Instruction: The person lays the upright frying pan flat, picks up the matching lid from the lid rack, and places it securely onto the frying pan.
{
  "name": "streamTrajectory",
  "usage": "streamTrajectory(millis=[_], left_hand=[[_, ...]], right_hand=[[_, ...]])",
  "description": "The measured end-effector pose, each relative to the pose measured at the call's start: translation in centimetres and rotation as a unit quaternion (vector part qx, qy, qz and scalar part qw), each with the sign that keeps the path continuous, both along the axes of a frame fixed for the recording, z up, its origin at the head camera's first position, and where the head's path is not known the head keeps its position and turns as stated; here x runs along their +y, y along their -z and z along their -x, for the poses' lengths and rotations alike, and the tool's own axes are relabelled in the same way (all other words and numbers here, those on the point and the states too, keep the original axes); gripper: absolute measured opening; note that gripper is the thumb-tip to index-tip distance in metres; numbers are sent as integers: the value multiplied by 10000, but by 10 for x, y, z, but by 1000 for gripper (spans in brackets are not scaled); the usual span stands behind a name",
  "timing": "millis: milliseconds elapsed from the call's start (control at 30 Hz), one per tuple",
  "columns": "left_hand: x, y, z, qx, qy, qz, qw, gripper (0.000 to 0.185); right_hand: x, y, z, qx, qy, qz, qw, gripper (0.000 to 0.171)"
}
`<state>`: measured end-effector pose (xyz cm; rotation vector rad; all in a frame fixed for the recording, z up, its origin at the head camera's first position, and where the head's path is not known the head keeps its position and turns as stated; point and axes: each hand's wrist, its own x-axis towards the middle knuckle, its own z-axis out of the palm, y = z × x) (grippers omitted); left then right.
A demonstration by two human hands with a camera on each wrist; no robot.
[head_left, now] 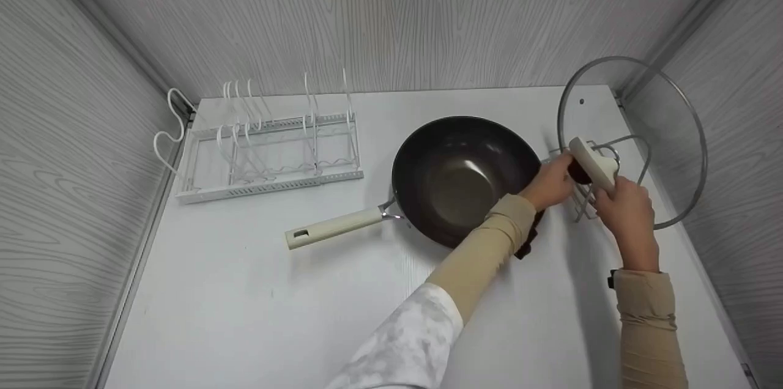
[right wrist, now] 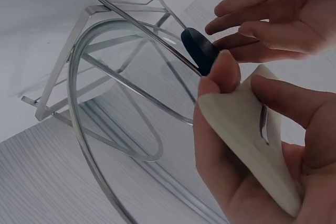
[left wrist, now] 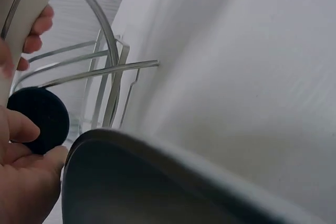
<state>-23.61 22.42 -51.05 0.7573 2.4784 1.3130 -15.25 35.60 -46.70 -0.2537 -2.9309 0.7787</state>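
Observation:
A glass lid stands on edge in a wire lid holder at the right of the white table. My right hand grips the lid's cream handle, thumb and fingers wrapped round it. My left hand reaches across the wok's right rim. Its nearly straight fingertips touch the dark round knob under that handle, also seen in the left wrist view. A dark wok with a cream handle sits mid-table.
A white wire rack with upright dividers lies at the back left. Grey wood-grain walls close in the table on the left, back and right. The lid holder stands close to the right wall.

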Motion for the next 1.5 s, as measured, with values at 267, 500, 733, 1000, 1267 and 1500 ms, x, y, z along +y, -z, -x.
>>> streamTrajectory(millis=[267,500,733,1000,1267,1500], left_hand=[[3,-5,-2,-690,-715,-1009,9899,43],[7,-3,-2,-788,-823,-1155,9867,45],[7,-7,-6,-967,-768,-1392,9825,54],[5,-18,-10,-1265,-794,-1523,9770,54],[-6,-28,-4,-764,-554,-1343,9864,48],[-15,-41,-5,-409,-344,-1273,9904,44]], right_hand=[[-5,8,-2,617,414,-466,9961,27],[-8,13,-3,1010,572,-561,9917,25],[-11,5,-9,1247,743,-549,9879,27],[-16,-12,-18,2015,777,-305,9759,24],[-26,-32,-27,2614,846,-222,9613,24],[-32,-49,-33,3270,811,-124,9414,18]])
